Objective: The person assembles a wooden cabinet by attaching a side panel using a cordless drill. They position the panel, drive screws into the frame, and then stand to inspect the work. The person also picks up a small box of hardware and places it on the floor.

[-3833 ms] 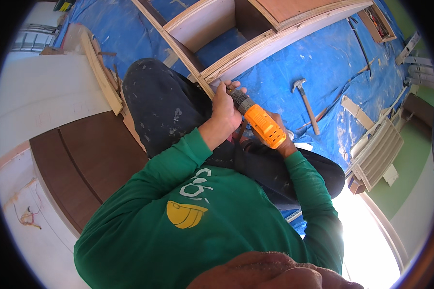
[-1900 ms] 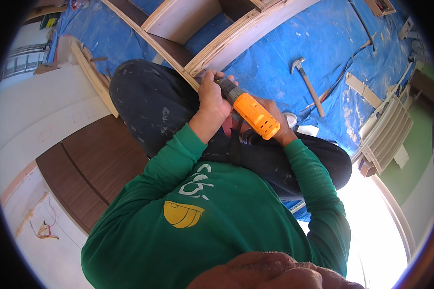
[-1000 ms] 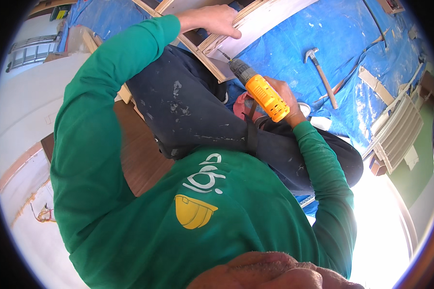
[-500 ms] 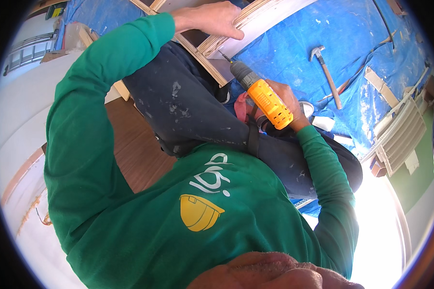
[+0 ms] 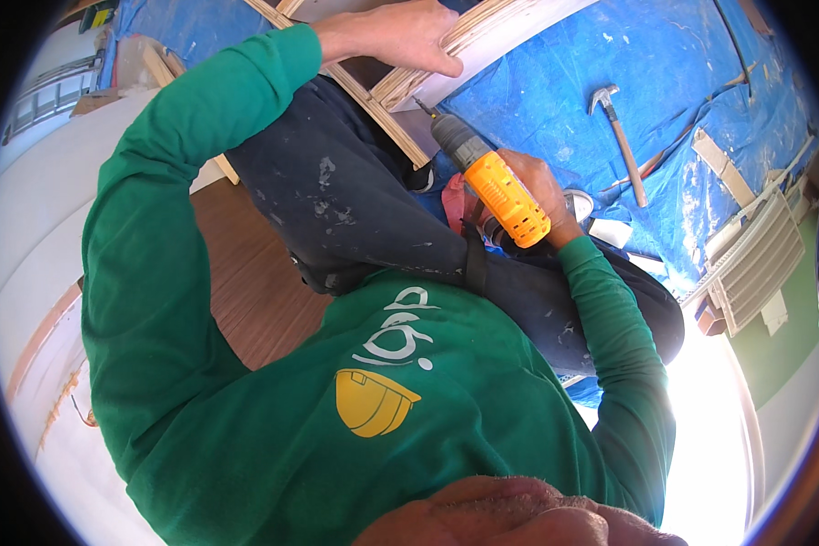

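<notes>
My right hand [image 5: 538, 187] is wrapped around the grip of a yellow and black cordless drill [image 5: 509, 196]. Its bit points up and left, with the tip close to a plywood board's inner corner; whether it touches I cannot tell. At the top, my left hand [image 5: 409, 38] grips the layered edge of a plywood board [image 5: 482, 32], thumb on the near side and fingers over the far side. A second plywood strip [image 5: 382, 118] meets that board at an angle, forming part of a frame beside my knee.
A claw hammer [image 5: 620, 146] lies on the blue tarp [image 5: 555, 109] to the right. Farther right are a white slatted panel [image 5: 759, 259] and scraps of board. A brown wood-grain surface [image 5: 259, 273] lies left of my legs. A metal ladder-like piece [image 5: 55, 96] is at the far left.
The drill has shifted very slightly to the left, its bit a little nearer the board. My left hand stays on the plywood edge.
</notes>
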{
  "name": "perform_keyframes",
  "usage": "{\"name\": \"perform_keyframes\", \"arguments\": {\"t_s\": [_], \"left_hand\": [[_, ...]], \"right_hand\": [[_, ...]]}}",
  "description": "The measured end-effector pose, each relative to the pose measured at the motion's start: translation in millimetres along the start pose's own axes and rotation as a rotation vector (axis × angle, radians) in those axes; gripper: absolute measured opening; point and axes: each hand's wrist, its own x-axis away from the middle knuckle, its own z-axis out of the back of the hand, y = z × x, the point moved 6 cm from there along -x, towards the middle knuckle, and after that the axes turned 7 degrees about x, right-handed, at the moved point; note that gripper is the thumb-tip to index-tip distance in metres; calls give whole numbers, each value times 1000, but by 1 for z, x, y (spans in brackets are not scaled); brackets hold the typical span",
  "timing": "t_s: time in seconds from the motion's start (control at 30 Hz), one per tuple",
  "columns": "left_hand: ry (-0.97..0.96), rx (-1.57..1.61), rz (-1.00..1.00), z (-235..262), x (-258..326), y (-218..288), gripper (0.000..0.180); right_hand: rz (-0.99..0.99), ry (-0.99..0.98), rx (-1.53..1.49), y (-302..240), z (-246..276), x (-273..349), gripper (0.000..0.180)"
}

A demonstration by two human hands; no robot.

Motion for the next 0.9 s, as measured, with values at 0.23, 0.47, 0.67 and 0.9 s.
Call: {"name": "perform_keyframes", "arguments": {"t_s": [0.23,0.47,0.67,0.9], "left_hand": [[8,29,2,1,1,1,49],[68,24,31,-2,4,5,50],[5,13,97,-2,2,1,50],[92,44,0,-6,4,-6,49]], "right_hand": [[78,8,86,5,-3,-5,25],[128,-3,209,12,-6,-9,24],[118,-68,327,14,0,-13,22],[162,-26,377,15,-3,-10,20]]}}
